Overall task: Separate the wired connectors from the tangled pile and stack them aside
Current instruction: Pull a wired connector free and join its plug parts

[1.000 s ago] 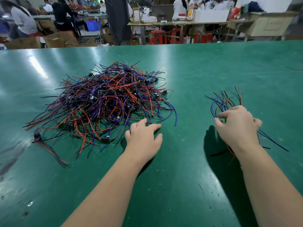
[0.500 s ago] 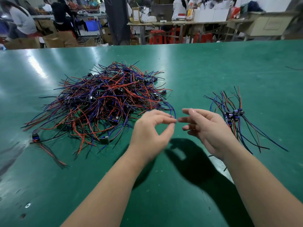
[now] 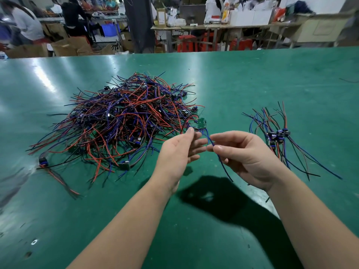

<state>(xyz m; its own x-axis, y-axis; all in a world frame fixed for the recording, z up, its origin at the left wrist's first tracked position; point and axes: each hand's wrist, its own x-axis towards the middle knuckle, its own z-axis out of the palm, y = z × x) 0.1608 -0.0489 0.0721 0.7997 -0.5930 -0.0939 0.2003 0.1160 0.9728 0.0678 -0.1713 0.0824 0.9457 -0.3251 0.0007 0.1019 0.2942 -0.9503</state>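
The green worktop (image 3: pixel 252 78) ran to its far edge across the top of the view. Its left and right edges lay outside the frame. The tangled pile (image 3: pixel 124 121) of red, blue and black leads sat left of centre, well back from the far edge. The stack (image 3: pixel 277 136) of sorted pieces lay toward the right side, its small blue parts bunched together and the leads fanned toward both the far and near sides. A band of open green surface separated pile and stack, and both hands hung above it. More open surface stretched from the stack to the far edge and across the near part under the forearms. One stray connector (image 3: pixel 43 161) lay apart from the pile, off its near left side.

The right hand (image 3: pixel 246 158) was raised, palm turned inward, with thumb and forefinger pinched on the blue lead of a wired connector (image 3: pixel 202 123). The connector's small green board sat at the pile's right fringe, and the lead's free end trailed below the hand toward the near side. The left hand (image 3: pixel 180 150) was also raised, its fingers spread and nearly straight and gripping nothing. Its thumb tip was just beside the leads under the board, but whether it touched them could not be told.

Beyond the far edge stood workbenches (image 3: pixel 213 26), red stools (image 3: pixel 186 42) and cardboard boxes (image 3: pixel 68 45). Any printing on the boxes was too blurred to read.
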